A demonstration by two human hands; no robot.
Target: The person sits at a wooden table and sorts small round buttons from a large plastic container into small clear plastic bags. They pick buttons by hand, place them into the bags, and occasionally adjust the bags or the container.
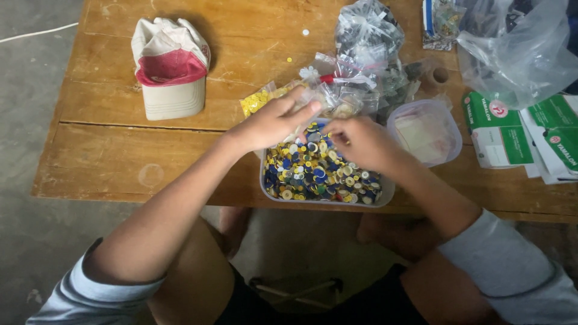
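While both hands are held over the tub of buttons (325, 174), something small seems pinched by the right hand (361, 143); the left hand (274, 123) is spread, empty, buttons directly beneath.

**Room on the left, clutter on the right**

I see bare table (120, 156) left of the button tub (325, 198), with only the cap (171, 69) behind it. Behind the tub, plastic bags (361, 72) crowd in. To its right a lid (426, 131) and green boxes (500, 129) block the way.
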